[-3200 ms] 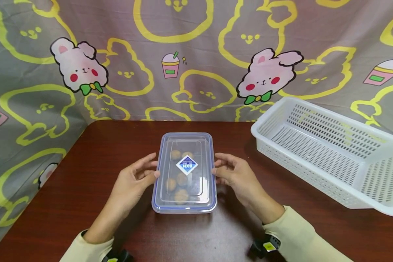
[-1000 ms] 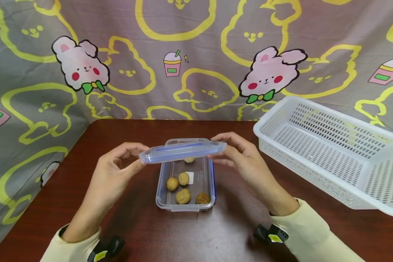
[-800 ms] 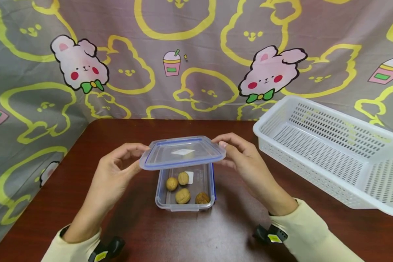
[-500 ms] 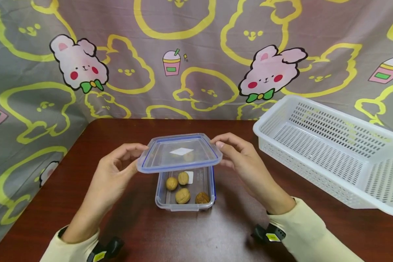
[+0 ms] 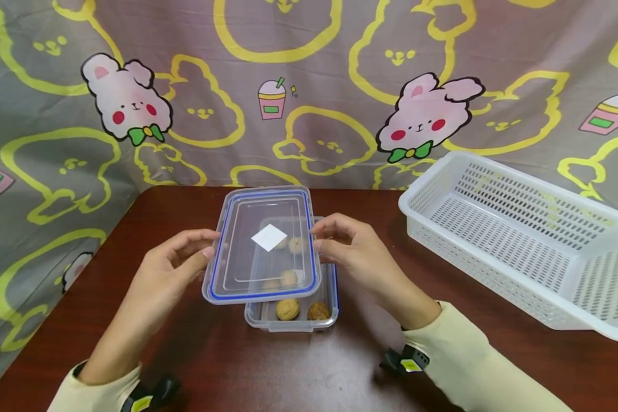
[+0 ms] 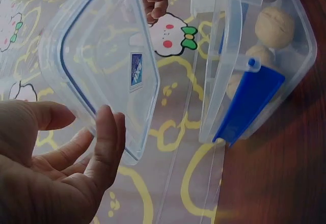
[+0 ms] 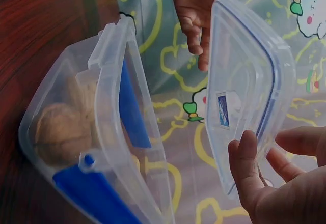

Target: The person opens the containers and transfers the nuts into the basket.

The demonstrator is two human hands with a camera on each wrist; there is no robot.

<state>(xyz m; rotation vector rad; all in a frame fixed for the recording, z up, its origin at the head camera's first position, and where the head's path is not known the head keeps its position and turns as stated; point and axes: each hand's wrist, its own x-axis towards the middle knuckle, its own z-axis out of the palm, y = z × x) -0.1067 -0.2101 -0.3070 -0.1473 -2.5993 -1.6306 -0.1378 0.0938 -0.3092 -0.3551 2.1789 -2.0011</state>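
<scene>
A clear plastic lid with a blue seal hangs above the food container, its underside turned up and the white back of its label showing. The left hand pinches the lid's left edge; the right hand pinches its right edge. Below stands the clear container on the table, uncovered, with several walnuts inside. The lid covers much of it in the head view, though some walnuts show through. Blue clasps hang at the container's sides in the wrist views.
A white perforated plastic basket stands at the right of the dark wooden table. Behind the table hangs a patterned curtain. Both wrists wear small black cameras.
The lid, first on the container, has been lifted off and its underside turned up. In the last half second it has tipped flatter toward the head camera and shifted left with both hands.
</scene>
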